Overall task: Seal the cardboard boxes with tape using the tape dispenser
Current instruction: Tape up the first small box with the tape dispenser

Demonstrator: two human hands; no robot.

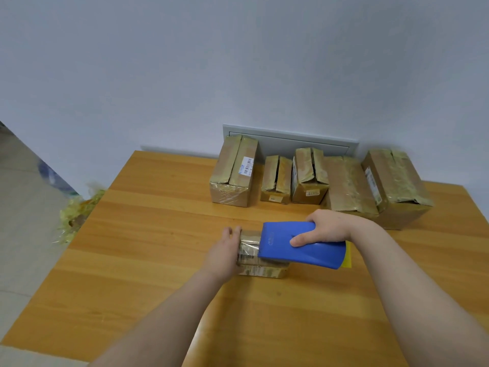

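While I watch through the head camera, which looks forward and down, a wooden table (pixel 164 234) fills the lower part of the view, with two bare forearms reaching out across it. Near the middle of the table lies a small cardboard box (pixel 260 270), flat and wrapped in glossy clear tape, with a printed label on the face towards me. The left hand (pixel 225 250) rests against the left end of this box, its fingers straight and together, pressing rather than gripping. The right hand (pixel 328 227) grips a blue tape dispenser (pixel 301 247), thumb along its near side and fingers curled over its far edge. The dispenser lies on top of the small box and covers its right part; its left edge sits on the box's top face, and a strip of yellow (pixel 348 256) shows at its right end. I cannot tell whether tape is running from the dispenser onto the box. At the back of the table, against a pale wall (pixel 185 62), stands a row of five cardboard boxes (pixel 309 176), all brown and streaked with tape; the leftmost (pixel 232 173) carries a white barcode label, and the two on the right (pixel 394 186) are the largest. A grey panel (pixel 291 140) is set into the wall behind them. On the floor (pixel 23 207) beside the table's left edge lies a heap of crumpled yellowish tape (pixel 76 213).
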